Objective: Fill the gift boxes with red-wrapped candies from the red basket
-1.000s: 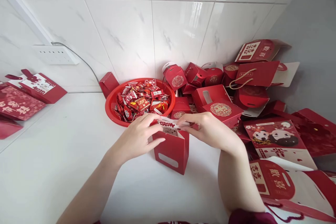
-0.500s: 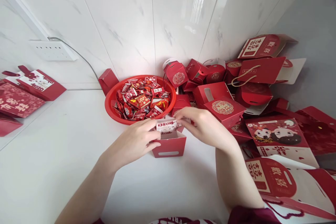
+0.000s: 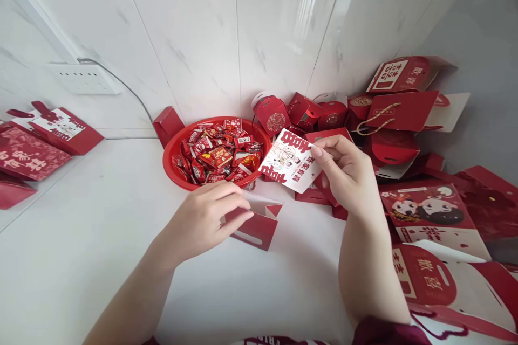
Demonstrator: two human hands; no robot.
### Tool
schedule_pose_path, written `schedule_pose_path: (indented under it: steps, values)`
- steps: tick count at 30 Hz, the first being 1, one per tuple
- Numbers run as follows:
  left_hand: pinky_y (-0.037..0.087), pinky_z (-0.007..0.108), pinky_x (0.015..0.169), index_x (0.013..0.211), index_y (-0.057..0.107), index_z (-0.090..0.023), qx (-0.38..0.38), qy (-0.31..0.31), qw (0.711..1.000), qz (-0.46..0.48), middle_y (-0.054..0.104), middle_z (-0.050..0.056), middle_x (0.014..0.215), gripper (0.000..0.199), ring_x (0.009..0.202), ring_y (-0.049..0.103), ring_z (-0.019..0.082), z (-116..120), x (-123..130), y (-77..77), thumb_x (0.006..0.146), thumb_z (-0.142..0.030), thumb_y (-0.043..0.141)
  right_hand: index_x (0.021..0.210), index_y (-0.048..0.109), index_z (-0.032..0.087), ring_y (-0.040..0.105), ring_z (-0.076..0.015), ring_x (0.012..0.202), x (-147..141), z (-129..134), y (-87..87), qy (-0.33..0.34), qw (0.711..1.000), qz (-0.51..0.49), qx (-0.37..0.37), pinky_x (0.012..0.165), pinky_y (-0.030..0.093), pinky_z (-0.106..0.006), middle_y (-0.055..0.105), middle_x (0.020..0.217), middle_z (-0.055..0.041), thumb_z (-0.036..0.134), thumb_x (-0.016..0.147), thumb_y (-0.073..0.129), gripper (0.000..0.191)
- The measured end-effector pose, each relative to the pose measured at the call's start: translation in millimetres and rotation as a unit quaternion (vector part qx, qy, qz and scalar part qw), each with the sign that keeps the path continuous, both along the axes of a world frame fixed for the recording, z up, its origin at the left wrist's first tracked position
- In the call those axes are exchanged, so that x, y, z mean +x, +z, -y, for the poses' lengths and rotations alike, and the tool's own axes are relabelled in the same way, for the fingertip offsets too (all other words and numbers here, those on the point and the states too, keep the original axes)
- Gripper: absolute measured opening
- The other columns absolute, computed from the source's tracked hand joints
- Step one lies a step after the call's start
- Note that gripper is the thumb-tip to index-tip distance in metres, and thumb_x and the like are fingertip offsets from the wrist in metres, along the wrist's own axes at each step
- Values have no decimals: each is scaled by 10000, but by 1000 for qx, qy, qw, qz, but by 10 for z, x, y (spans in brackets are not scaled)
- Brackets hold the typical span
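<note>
My right hand (image 3: 343,170) pinches a white card (image 3: 288,164) by its right edge, thumb in front. The card has red characters and a line drawing of a couple, and it is raised in front of the candy basket's right side. My left hand (image 3: 216,215) is closed over the left side of a small red gift box (image 3: 257,230) on the white counter. The box's top is open, a flap shows at its right end, and it sits slightly turned. My fingers hide its left part, and its inside is mostly out of sight.
A red plastic basket (image 3: 168,164) full of wrapped candies stands behind my hands. Red gift boxes (image 3: 271,115) and bags (image 3: 404,111) crowd the right side. More red bags (image 3: 32,151) stand at the left, below a wall socket (image 3: 83,78). Tiled wall (image 3: 186,38) bounds the back.
The card has come up out of the red box in my right hand and moved right, its printed face now showing. The box has turned a little under my left hand.
</note>
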State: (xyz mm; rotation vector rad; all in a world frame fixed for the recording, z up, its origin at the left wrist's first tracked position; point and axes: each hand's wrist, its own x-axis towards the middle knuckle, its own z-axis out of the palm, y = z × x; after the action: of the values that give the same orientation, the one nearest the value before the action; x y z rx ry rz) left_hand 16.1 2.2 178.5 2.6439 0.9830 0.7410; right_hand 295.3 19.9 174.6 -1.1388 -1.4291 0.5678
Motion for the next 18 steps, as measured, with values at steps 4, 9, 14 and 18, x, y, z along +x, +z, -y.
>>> schedule_pose_path:
  steps: [4, 9, 14, 18]
  values:
    - [535, 256, 794, 1133, 621, -233, 5, 76, 985, 155, 661, 26, 1064, 224, 871, 645, 132, 5, 19, 21, 911, -206, 638, 960, 655, 234, 651, -162, 690, -97, 66, 32, 81, 996, 10, 35, 589, 536, -271, 678, 860, -24, 345, 939, 630, 116]
    - [585, 295, 831, 1306, 561, -250, -169, 96, 946, 259, 633, 80, 1233, 359, 986, 661, 181, -26, 2, 19, 955, -326, 575, 971, 664, 218, 669, -217, 1027, -217, 108, 52, 201, 967, 74, 137, 837, 560, -335, 705, 1099, -70, 186, 875, 705, 109]
    - [602, 288, 829, 1293, 572, -251, -259, 102, 891, 358, 649, 79, 1227, 418, 961, 679, 183, -112, -4, 12, 899, -350, 668, 964, 665, 217, 679, -183, 1000, -321, 99, 23, 225, 945, 117, 204, 855, 562, -316, 703, 1084, -59, 67, 882, 639, 173]
    - [594, 218, 694, 1214, 603, -246, -311, 114, 854, 401, 714, 12, 840, 412, 750, 681, 137, -143, -16, 34, 835, -321, 748, 1055, 646, 237, 569, -251, 1258, -355, 94, 29, 213, 950, 151, 171, 1005, 513, -397, 569, 1382, -100, 194, 879, 699, 189]
